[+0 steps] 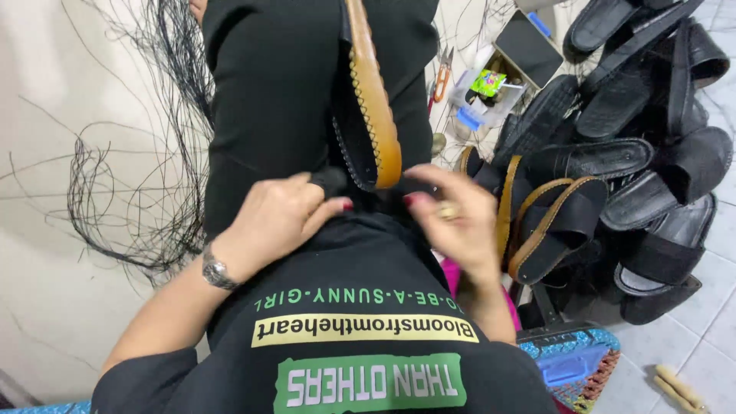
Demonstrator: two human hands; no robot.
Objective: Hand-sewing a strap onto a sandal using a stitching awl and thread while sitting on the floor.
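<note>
A black sandal with a tan sole edge (374,107) rests lengthwise on my lap, sole rim up, with punched stitch holes along its edge. My left hand (280,215) pinches the black upper at the sandal's near end; a metal watch sits on that wrist. My right hand (456,215), with a ring and red nails, has its fingers curled at the same near end, touching the sandal from the right. Whether a needle or thread is between the fingers is hidden.
A bundle of loose black thread (165,115) hangs at the left over a pale floor. A heap of black sandals (636,138) lies at the right. Orange-handled snips (442,77) and small items sit beyond it. A blue patterned box (571,364) is at the lower right.
</note>
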